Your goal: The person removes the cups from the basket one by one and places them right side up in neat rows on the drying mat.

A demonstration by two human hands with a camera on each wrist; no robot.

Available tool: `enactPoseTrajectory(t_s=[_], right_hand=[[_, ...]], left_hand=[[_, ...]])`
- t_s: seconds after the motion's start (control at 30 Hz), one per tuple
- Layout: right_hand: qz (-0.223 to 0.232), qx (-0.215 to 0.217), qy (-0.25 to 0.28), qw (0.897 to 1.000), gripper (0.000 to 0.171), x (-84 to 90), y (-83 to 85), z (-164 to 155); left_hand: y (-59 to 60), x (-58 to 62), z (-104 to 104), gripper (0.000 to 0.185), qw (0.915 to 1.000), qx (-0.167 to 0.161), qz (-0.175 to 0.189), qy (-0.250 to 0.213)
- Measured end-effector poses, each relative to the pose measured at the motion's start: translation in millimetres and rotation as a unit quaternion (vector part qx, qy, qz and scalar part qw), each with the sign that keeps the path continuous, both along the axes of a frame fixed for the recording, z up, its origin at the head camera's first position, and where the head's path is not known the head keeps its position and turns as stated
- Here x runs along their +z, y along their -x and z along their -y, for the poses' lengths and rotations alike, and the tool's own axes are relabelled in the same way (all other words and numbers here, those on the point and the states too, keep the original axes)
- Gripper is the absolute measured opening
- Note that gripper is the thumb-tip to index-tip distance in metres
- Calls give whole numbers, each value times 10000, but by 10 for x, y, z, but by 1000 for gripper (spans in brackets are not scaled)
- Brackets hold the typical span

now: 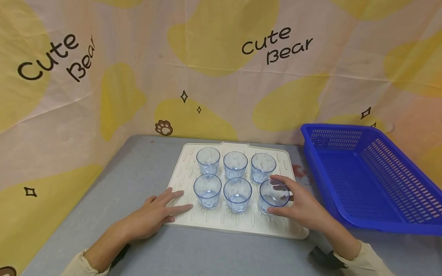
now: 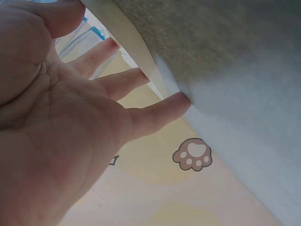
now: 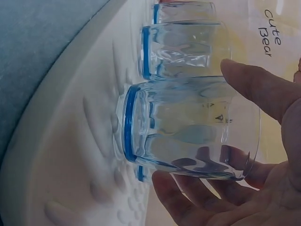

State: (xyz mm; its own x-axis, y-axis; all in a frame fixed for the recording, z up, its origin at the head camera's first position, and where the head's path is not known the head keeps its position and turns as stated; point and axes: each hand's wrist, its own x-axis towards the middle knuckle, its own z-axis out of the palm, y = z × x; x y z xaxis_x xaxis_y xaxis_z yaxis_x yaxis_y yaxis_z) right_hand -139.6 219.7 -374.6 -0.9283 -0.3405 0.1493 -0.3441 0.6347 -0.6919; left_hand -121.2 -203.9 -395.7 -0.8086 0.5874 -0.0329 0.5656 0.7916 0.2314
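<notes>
Nearest to us, our right hand (image 1: 304, 209) curls its grip round a clear blue-tinted tumbler (image 1: 274, 196), thumb on the far side and fingers (image 3: 188, 197) on the near side of its faceted wall. That tumbler stands at the front right corner of a two-by-three block; we count six tumblers in all, each smooth, round and see-through with a blue base ring. They stand on a cream drying mat (image 1: 221, 224), rubbery-looking, rectangular with rounded corners and moulded with raised ridges. Our left hand (image 1: 155, 212) lies flat with straight, spread fingers (image 2: 155, 110) on the mat's front left corner, holding nothing; the wrist view is too close to show whether every fingertip touches. Just right of the mat sits one blue plastic basket (image 1: 376, 180) with perforated walls. All of it rests on a grey bench (image 1: 124, 180), matte and slightly grainy, backed by a creased yellow-and-cream cloth (image 1: 103, 76) printed "Cute Bear".
</notes>
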Motion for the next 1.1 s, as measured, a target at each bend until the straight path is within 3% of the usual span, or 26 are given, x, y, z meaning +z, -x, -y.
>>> enactPoseTrajectory(t_s=[0.77, 1.1], right_hand=[[152, 31, 9, 9999, 80, -46, 10, 4], [-111, 143, -124, 9998, 88, -34, 11, 7]], left_hand=[[8, -13, -8, 57, 10000, 7, 40, 21], [7, -28, 5, 58, 10000, 19, -37, -1]])
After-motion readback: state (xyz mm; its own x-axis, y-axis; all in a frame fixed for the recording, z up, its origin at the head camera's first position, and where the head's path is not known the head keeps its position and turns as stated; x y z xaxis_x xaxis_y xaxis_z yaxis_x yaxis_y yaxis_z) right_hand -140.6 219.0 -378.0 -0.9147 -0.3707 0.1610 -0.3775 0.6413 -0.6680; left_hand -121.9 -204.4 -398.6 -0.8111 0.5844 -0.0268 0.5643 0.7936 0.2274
